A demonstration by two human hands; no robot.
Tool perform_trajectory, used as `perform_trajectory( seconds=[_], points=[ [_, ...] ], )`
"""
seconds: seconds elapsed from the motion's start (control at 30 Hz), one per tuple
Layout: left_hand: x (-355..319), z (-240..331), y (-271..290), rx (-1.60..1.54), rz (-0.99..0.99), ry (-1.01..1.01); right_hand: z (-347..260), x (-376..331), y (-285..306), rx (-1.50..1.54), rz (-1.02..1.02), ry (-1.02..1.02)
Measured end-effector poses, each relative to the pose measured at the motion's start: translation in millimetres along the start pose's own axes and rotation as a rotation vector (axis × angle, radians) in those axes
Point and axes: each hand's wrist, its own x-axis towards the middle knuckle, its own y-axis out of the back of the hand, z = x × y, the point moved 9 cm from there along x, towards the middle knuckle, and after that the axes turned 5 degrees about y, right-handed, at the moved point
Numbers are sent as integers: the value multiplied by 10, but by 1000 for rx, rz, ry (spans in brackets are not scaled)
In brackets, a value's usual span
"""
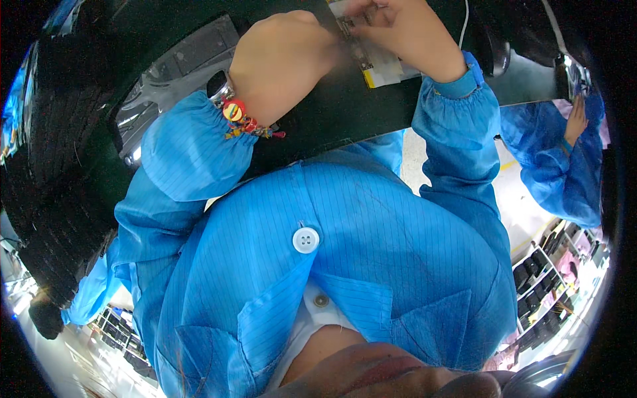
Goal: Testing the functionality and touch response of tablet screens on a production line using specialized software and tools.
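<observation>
Black worktop [345, 106] bears flat part [378, 63], long axis angled up-left.

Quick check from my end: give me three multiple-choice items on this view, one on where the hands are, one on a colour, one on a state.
1. Where do both hands work?
A. at the picture's top, over the black work surface
B. by the shelves at lower right
C. in the lap

2. What colour is the person's ribbed work coat?
A. white
B. blue
C. green

3. How is the small white and yellow flat part held?
A. lying untouched
B. hanging from a cord
C. pinched by fingers

Answers:
1 A: the left hand and right hand are over the black work surface.
2 B: the coat is blue.
3 C: fingers meet on the flat part.
</observation>
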Motion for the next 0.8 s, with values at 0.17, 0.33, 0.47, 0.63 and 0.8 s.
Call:
perform_trajectory(
  seconds=[0.17, 0.33, 0.47, 0.63, 0.8],
  points=[
    [-6, -15, -37, 9, 14, 17, 30, 6, -10, -49, -35, -28],
    [-24, 40, 6, 55, 110, -48, 26, -3, -15, -16, -32, -42],
    [-13, 49, 30, 11, 124, -23, 66, -22, -11, 80, -48, -10],
    [11, 15, -29, 60, 24, 42, 83, -16, -21, 58, -69, -31],
    [15, 11, -48, 72, 13, 44, 86, -15, -18, 37, -63, -44]
  ],
)
